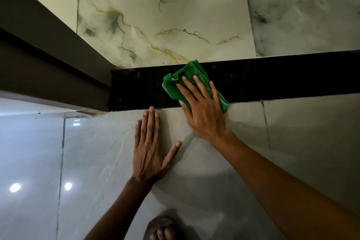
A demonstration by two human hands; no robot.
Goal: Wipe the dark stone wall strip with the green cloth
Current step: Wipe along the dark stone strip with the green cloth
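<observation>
A dark stone strip (272, 78) runs across the wall between white marble tiles above and grey tiles below. A folded green cloth (191, 76) lies flat on the strip near its middle. My right hand (202, 111) presses on the cloth with fingers spread, its palm over the strip's lower edge. Just below the strip and left of the cloth, my left hand (150, 148) rests flat on the grey tile (292, 132) with nothing in it.
A dark brown frame (48, 54) meets the strip's left end. Glossy white marble tiles with gold veins (165, 25) fill the area above. A bare foot (163, 232) shows at the bottom edge.
</observation>
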